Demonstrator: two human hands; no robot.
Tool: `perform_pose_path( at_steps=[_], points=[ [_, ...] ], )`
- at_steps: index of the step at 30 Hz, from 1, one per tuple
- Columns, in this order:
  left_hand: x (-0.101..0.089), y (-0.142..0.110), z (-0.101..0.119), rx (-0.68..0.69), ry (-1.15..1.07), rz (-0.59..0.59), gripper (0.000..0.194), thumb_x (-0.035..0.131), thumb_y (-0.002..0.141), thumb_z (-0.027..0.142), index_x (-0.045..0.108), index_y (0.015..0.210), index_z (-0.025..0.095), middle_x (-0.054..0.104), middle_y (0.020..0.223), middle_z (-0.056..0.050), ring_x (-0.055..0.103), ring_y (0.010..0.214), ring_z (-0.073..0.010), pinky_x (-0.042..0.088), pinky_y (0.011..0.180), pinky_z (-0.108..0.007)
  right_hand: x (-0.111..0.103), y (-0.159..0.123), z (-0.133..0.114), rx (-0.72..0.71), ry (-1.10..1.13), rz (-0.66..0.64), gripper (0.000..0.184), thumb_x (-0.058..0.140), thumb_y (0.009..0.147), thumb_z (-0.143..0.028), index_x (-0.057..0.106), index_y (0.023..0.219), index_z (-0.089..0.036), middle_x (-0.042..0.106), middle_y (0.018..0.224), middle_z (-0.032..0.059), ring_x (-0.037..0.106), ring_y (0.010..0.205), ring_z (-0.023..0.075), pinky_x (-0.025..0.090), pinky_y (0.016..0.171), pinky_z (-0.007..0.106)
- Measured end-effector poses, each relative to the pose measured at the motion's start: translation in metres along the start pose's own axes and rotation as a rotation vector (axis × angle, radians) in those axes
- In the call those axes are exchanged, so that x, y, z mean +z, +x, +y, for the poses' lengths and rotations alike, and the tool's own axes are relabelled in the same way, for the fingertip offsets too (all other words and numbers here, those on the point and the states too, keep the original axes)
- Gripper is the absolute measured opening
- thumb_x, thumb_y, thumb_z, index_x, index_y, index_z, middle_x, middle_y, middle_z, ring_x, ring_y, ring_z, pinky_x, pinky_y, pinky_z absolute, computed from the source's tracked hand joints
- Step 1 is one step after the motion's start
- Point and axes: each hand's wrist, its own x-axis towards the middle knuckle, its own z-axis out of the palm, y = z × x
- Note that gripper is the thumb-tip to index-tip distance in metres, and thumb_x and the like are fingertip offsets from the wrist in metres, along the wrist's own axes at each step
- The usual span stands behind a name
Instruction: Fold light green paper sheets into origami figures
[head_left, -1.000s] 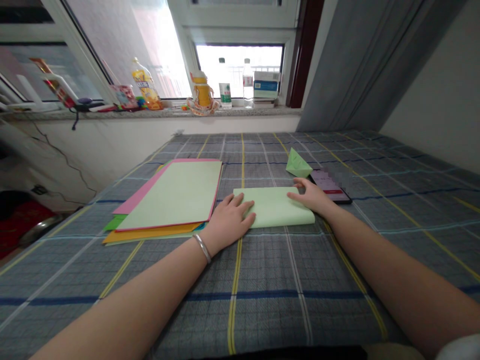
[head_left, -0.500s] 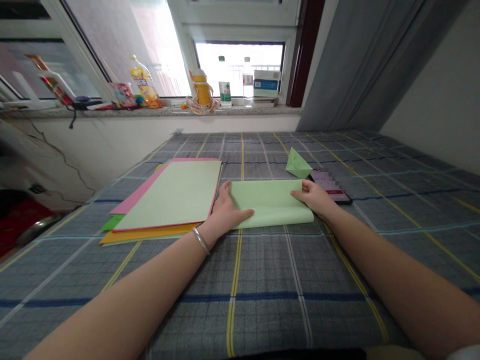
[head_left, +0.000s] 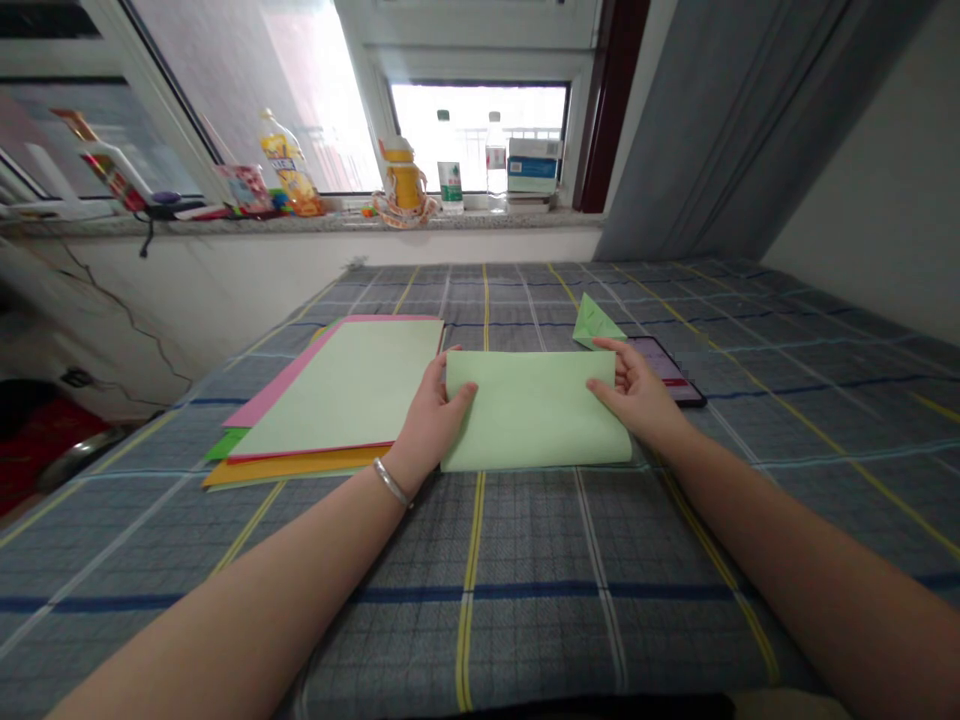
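A light green sheet of paper point(head_left: 536, 412), doubled over into a wide rectangle, is held between my two hands above the plaid cloth. My left hand point(head_left: 439, 408) pinches its left edge, thumb in front and fingers behind. On the right edge, my right hand point(head_left: 634, 388) grips the same sheet, with the thumb on the near face and the fingers at the back. The paper's far edge is tilted up, and its near edge rests low by the cloth. Just beyond my right hand sits a folded green paper piece point(head_left: 595, 320) with a pointed top.
A stack of coloured paper point(head_left: 345, 385) lies to the left, light green on top. Right of my right hand is a phone point(head_left: 664, 368). The plaid cloth point(head_left: 540, 600) covers the surface. Bottles, a yellow cup point(head_left: 405, 180) and boxes point(head_left: 532, 168) line the windowsill.
My left hand has gone from lying flat on the paper to pinching its left edge. The paper's far edge has risen, and the sheet now faces me more.
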Motion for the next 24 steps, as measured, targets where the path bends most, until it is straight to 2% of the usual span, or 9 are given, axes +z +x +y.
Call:
perform_pose_path(
  at_steps=[3, 6, 8, 10, 13, 16, 21, 24],
  points=[
    [0.0002, -0.002, 0.0044, 0.006, 0.0, -0.032, 0.064, 0.053, 0.083, 0.03, 0.023, 0.139, 0.025, 0.06, 0.117, -0.008, 0.065, 0.085, -0.0179, 0.057, 0.075, -0.034, -0.0016, -0.0018, -0.0015, -0.01, -0.097, 0.033, 0.07, 0.057, 0.078, -0.037, 0.029, 0.141, -0.028, 0.065, 0.096, 0.0045, 0.063, 0.081, 0.0188, 0.052, 0.071, 0.033],
    [0.0002, -0.004, 0.0085, 0.024, 0.015, -0.061, 0.069, 0.051, 0.083, 0.028, 0.016, 0.142, 0.026, 0.06, 0.115, -0.008, 0.064, 0.086, -0.0181, 0.057, 0.075, -0.034, -0.0032, -0.0018, 0.0002, -0.001, -0.198, 0.053, 0.061, 0.054, 0.081, -0.041, 0.036, 0.138, -0.028, 0.063, 0.086, 0.0032, 0.062, 0.072, 0.0187, 0.05, 0.064, 0.032],
    [-0.0001, -0.0053, 0.0103, 0.047, 0.006, -0.076, 0.074, 0.052, 0.081, 0.026, 0.012, 0.144, 0.027, 0.06, 0.112, -0.007, 0.064, 0.085, -0.0176, 0.056, 0.076, -0.034, -0.0031, -0.0013, 0.0022, 0.013, -0.188, 0.047, 0.055, 0.053, 0.082, -0.042, 0.041, 0.133, -0.026, 0.063, 0.083, 0.0032, 0.062, 0.071, 0.019, 0.049, 0.061, 0.031],
    [-0.0003, -0.0062, 0.0109, 0.069, -0.002, -0.066, 0.074, 0.054, 0.078, 0.023, 0.017, 0.142, 0.028, 0.061, 0.109, -0.005, 0.063, 0.083, -0.0162, 0.055, 0.075, -0.032, -0.002, -0.001, 0.0042, 0.018, -0.129, 0.053, 0.05, 0.054, 0.081, -0.043, 0.045, 0.126, -0.025, 0.063, 0.08, 0.0027, 0.062, 0.068, 0.0186, 0.049, 0.059, 0.031],
    [0.0002, -0.0068, 0.0096, 0.071, -0.022, -0.006, 0.059, 0.055, 0.077, 0.021, 0.033, 0.132, 0.026, 0.06, 0.097, -0.002, 0.06, 0.073, -0.0135, 0.054, 0.066, -0.028, 0.0005, -0.0011, 0.006, 0.002, -0.021, 0.115, 0.043, 0.061, 0.077, -0.043, 0.049, 0.115, -0.026, 0.064, 0.074, -0.0001, 0.06, 0.059, 0.017, 0.048, 0.052, 0.029],
    [0.0012, -0.0067, 0.0082, 0.059, -0.088, 0.037, 0.047, 0.054, 0.08, 0.025, 0.038, 0.125, 0.025, 0.06, 0.089, 0.0, 0.058, 0.065, -0.0121, 0.052, 0.058, -0.026, 0.0025, -0.0022, 0.0043, -0.008, 0.065, 0.146, 0.04, 0.064, 0.075, -0.04, 0.05, 0.11, -0.028, 0.062, 0.065, -0.003, 0.058, 0.052, 0.0164, 0.046, 0.048, 0.028],
    [0.0012, -0.0068, 0.0095, 0.096, -0.147, -0.001, 0.062, 0.06, 0.078, 0.025, 0.032, 0.133, 0.027, 0.061, 0.084, 0.0, 0.06, 0.064, -0.0134, 0.052, 0.059, -0.027, 0.0034, -0.0038, -0.0017, 0.01, 0.106, 0.121, 0.036, 0.065, 0.074, -0.039, 0.055, 0.105, -0.026, 0.06, 0.061, -0.0028, 0.056, 0.049, 0.0156, 0.043, 0.044, 0.027],
    [0.0009, -0.0072, 0.0102, 0.132, -0.153, 0.004, 0.063, 0.062, 0.077, 0.024, 0.034, 0.133, 0.025, 0.062, 0.086, -0.001, 0.061, 0.068, -0.0139, 0.053, 0.063, -0.028, 0.0031, -0.0041, -0.0022, 0.019, 0.086, 0.135, 0.033, 0.066, 0.073, -0.038, 0.055, 0.102, -0.026, 0.058, 0.058, -0.0036, 0.054, 0.046, 0.0147, 0.041, 0.043, 0.026]
  ],
)
